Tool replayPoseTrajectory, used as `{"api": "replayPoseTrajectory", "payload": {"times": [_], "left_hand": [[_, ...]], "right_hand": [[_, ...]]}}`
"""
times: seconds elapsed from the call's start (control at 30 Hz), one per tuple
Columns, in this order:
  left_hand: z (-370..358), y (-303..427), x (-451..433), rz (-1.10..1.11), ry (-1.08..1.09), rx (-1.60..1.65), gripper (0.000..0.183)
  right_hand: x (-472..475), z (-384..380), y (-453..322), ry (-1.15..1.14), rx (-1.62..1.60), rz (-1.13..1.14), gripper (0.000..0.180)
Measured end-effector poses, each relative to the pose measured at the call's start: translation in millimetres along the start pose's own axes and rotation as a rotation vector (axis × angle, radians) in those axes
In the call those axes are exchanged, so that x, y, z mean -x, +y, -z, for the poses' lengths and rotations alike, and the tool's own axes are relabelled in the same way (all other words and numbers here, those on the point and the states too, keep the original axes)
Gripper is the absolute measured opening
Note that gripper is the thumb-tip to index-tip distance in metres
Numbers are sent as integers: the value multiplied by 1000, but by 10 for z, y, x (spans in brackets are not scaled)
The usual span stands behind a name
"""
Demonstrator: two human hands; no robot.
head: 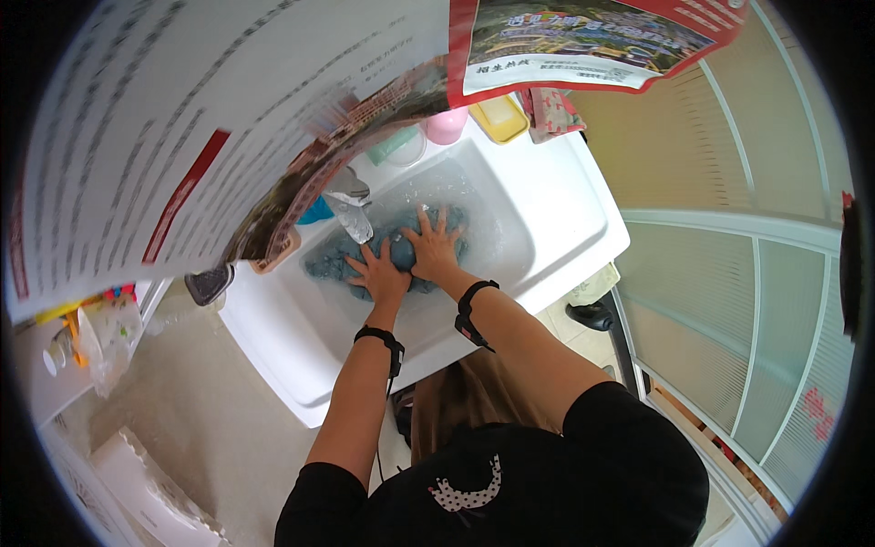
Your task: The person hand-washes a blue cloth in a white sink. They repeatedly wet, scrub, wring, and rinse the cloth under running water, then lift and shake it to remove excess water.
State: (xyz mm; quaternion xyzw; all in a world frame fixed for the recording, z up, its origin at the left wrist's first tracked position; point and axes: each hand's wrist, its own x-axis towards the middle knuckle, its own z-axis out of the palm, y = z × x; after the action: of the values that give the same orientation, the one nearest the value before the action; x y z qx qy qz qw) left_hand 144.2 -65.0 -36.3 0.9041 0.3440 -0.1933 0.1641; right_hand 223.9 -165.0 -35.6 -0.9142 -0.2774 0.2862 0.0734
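Observation:
A blue-grey wet cloth point(329, 256) lies bunched in water in the basin of a white sink point(571, 195). My left hand point(383, 275) presses down on it with fingers spread. Beside it my right hand point(435, 245) also rests on the cloth, fingers wide apart. A rounded bulge of the cloth rises between the two hands. From the metal faucet point(347, 183) a stream of water point(355, 222) falls close to my left fingertips. The parts of the cloth beneath both palms are hidden.
Along the sink's back edge stand a pink cup point(447, 126), a yellow soap dish point(501, 119) and a patterned cloth point(552, 115). A large printed sheet point(205, 137) hides much of the upper left. Ribbed panels point(690, 294) flank the right side. A white box point(150, 489) sits lower left.

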Motion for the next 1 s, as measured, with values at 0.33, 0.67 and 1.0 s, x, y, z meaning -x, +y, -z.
{"api": "replayPoseTrajectory", "payload": {"times": [0.33, 0.67, 1.0], "left_hand": [[126, -182, -317, -72, -210, -167, 91], [698, -1073, 389, -14, 47, 1046, 85], [3273, -801, 1525, -435, 336, 1092, 84]], "right_hand": [[-218, 241, -24, -70, 105, 100, 86], [378, 402, 337, 271, -879, 327, 77], [1656, 3219, -503, 613, -579, 751, 68]]}}
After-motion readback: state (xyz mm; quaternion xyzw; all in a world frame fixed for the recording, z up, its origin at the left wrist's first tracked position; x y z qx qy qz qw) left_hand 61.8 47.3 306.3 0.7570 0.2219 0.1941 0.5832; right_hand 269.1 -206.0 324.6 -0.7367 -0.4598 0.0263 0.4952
